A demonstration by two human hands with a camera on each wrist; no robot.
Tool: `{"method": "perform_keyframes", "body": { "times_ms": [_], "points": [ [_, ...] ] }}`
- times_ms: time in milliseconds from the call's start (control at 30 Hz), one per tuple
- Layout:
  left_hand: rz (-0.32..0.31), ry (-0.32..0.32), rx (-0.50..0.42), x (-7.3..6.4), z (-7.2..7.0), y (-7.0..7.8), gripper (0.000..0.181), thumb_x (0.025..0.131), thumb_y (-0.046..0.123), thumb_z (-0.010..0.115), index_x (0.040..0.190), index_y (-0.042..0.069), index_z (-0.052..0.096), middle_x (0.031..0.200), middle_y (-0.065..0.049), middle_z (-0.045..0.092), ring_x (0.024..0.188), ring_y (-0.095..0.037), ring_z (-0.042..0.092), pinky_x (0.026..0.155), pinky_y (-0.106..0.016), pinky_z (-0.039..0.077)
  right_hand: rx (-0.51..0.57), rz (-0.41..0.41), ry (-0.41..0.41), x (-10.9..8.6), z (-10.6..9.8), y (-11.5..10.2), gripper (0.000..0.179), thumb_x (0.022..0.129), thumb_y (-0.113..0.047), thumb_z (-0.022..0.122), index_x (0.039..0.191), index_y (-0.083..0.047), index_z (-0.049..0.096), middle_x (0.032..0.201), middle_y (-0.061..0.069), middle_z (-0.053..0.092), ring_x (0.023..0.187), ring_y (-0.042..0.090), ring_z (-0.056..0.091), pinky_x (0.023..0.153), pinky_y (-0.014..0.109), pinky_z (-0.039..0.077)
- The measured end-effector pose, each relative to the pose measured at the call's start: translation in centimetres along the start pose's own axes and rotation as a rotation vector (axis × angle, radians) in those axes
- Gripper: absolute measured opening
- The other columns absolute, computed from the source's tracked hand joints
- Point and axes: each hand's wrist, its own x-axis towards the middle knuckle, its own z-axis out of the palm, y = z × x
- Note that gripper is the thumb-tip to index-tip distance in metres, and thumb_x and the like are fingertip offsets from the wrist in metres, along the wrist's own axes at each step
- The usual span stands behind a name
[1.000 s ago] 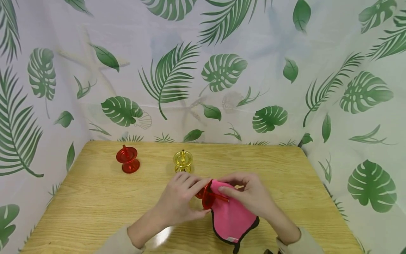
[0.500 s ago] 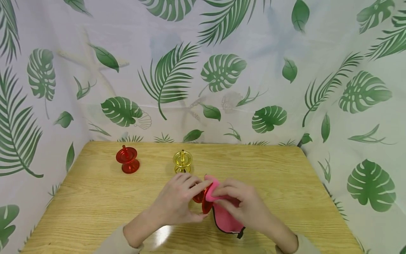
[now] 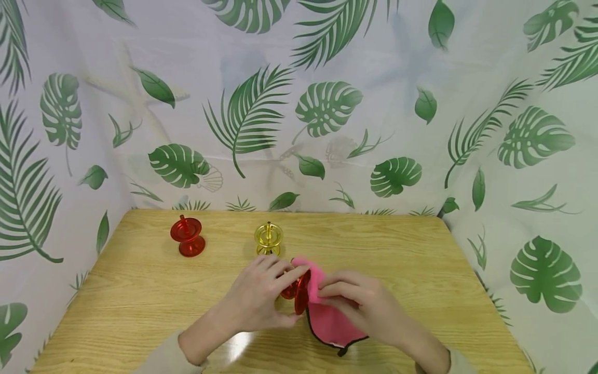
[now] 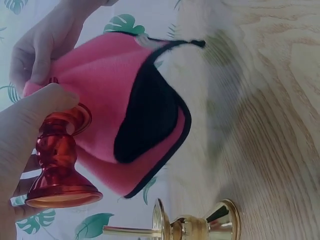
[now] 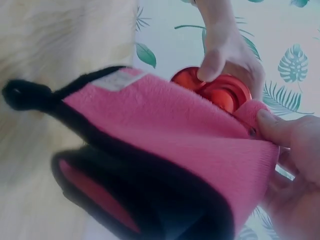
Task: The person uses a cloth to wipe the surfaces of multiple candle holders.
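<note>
My left hand [image 3: 262, 296] grips a shiny red candle holder [image 3: 301, 293] by its dish, tilted so its spike points right. In the left wrist view the red candle holder [image 4: 57, 160] shows its flared base, with the thumb over the dish. My right hand [image 3: 369, 306] pinches a pink cloth [image 3: 327, 322] with black edging and a hanging loop, bunched against the dish and round the spike. In the right wrist view the cloth [image 5: 165, 120] drapes down from the thumb, its dark underside partly folded into sight.
Another red candle holder [image 3: 188, 236] stands upright at the back left of the wooden table [image 3: 140, 296]. A gold candle holder [image 3: 268, 238] stands upright just beyond my left hand. A leaf-printed cloth backdrop [image 3: 299, 104] rises behind and along both sides.
My right hand has brought the pink cloth up over the candle holder's spike and dish, covering the spike that was bare. The left hand keeps its hold, shifting slightly left.
</note>
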Motion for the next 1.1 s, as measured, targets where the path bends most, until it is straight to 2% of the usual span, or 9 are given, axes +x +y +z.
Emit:
{"method": "perform_keyframes", "body": {
  "times_ms": [167,233,467,533,667,767,900,1000,1100],
  "points": [
    [-0.013,0.017,0.016,-0.2,-0.1,-0.2,0.083,0.059,0.054,0.096,0.129,0.018,0.071,0.105,0.005,0.073,0.091,-0.013,0.061,0.088,-0.032,0.055,0.046,0.038,0.021,-0.4,-0.7,-0.1,0.032,0.082,0.009,0.081,0.106,-0.012,0.078,0.105,0.002,0.077,0.093,0.015,0.075,0.086,0.013,0.058],
    [-0.015,0.027,0.020,-0.2,-0.2,-0.3,0.082,0.059,0.054,0.096,0.129,0.018,0.071,0.106,0.005,0.074,0.091,-0.013,0.061,0.087,-0.032,0.056,0.041,0.052,0.041,-0.3,-0.5,-0.2,0.038,0.078,0.012,0.083,0.107,-0.012,0.078,0.105,0.002,0.077,0.094,0.014,0.075,0.086,0.012,0.058],
    [-0.001,0.054,0.022,-0.1,-0.1,-0.1,0.083,0.058,0.054,0.096,0.129,0.017,0.071,0.105,0.004,0.074,0.091,-0.014,0.062,0.086,-0.033,0.056,-0.038,0.045,0.092,0.4,0.8,-0.4,0.010,0.097,-0.014,0.075,0.106,-0.013,0.079,0.103,0.001,0.078,0.092,0.013,0.075,0.086,0.014,0.058],
    [-0.002,0.060,0.018,0.0,0.0,-0.1,0.084,0.058,0.054,0.096,0.129,0.017,0.071,0.105,0.004,0.074,0.091,-0.014,0.062,0.086,-0.033,0.056,-0.054,0.039,0.095,0.7,1.0,-0.4,0.012,0.094,-0.012,0.078,0.106,-0.013,0.079,0.102,0.000,0.079,0.091,0.013,0.075,0.085,0.015,0.059],
    [0.004,0.067,0.027,0.0,0.1,0.0,0.084,0.057,0.052,0.097,0.129,0.017,0.071,0.104,0.004,0.073,0.092,-0.015,0.063,0.086,-0.033,0.056,-0.107,0.035,0.072,1.3,1.3,-0.6,0.033,0.078,0.001,0.088,0.106,-0.013,0.079,0.102,-0.001,0.078,0.092,0.012,0.074,0.083,0.016,0.059],
    [0.020,0.072,0.045,0.0,0.1,0.0,0.084,0.058,0.052,0.096,0.129,0.016,0.071,0.103,0.004,0.073,0.092,-0.015,0.063,0.086,-0.033,0.055,-0.143,0.046,0.051,1.6,1.4,-0.7,0.034,0.075,0.001,0.090,0.105,-0.012,0.080,0.102,0.000,0.079,0.092,0.013,0.075,0.083,0.018,0.060],
    [0.032,0.082,0.062,0.1,0.2,0.1,0.084,0.057,0.052,0.096,0.129,0.016,0.072,0.102,0.004,0.072,0.091,-0.015,0.062,0.085,-0.032,0.054,-0.135,0.091,0.038,1.9,1.5,-0.6,0.029,0.078,-0.001,0.089,0.104,-0.012,0.080,0.100,-0.001,0.079,0.091,0.011,0.075,0.083,0.018,0.061],
    [0.035,0.091,0.075,0.1,0.2,0.1,0.084,0.057,0.052,0.096,0.128,0.016,0.072,0.103,0.004,0.072,0.091,-0.016,0.062,0.086,-0.033,0.054,-0.061,0.157,0.034,1.9,1.6,-0.5,0.026,0.083,-0.001,0.086,0.104,-0.013,0.079,0.099,-0.002,0.079,0.088,0.008,0.074,0.080,0.017,0.060],
    [0.040,0.099,0.086,0.0,0.3,0.1,0.083,0.059,0.053,0.096,0.129,0.016,0.071,0.103,0.004,0.071,0.092,-0.016,0.061,0.088,-0.034,0.054,0.061,0.290,0.035,1.8,1.7,-0.2,0.018,0.090,-0.005,0.081,0.105,-0.014,0.078,0.099,-0.002,0.080,0.088,0.005,0.074,0.076,0.020,0.061]
  ]
}}
